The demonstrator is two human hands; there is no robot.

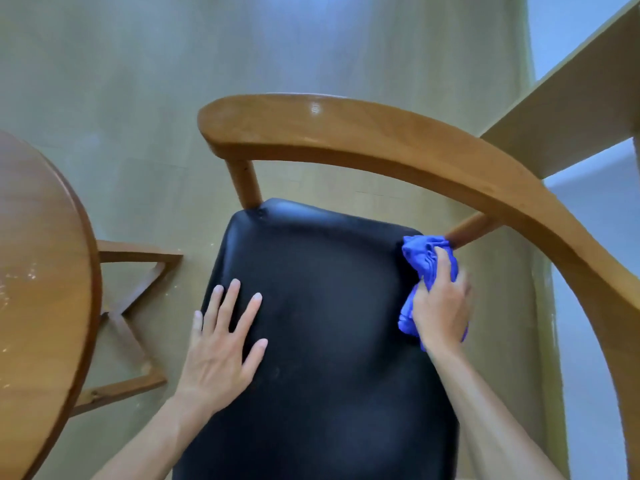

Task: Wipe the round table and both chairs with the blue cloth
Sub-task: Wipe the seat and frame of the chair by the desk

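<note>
A wooden chair with a curved backrest (pixel 346 133) and a black padded seat (pixel 329 323) fills the middle of the view. My right hand (pixel 441 306) grips the bunched blue cloth (pixel 424 256) against the seat's far right corner, beside a wooden spindle (pixel 471 232). My left hand (pixel 225 344) lies flat on the left side of the seat, fingers spread and holding nothing. The round wooden table (pixel 41 271) shows at the left edge, with pale specks on its top. Only one chair is in view.
The table's crossed wooden base (pixel 131 299) stands on the beige floor between table and chair. A pale wooden board or ledge (pixel 571 109) slants across the upper right, with a light wall behind it. Open floor lies beyond the chair back.
</note>
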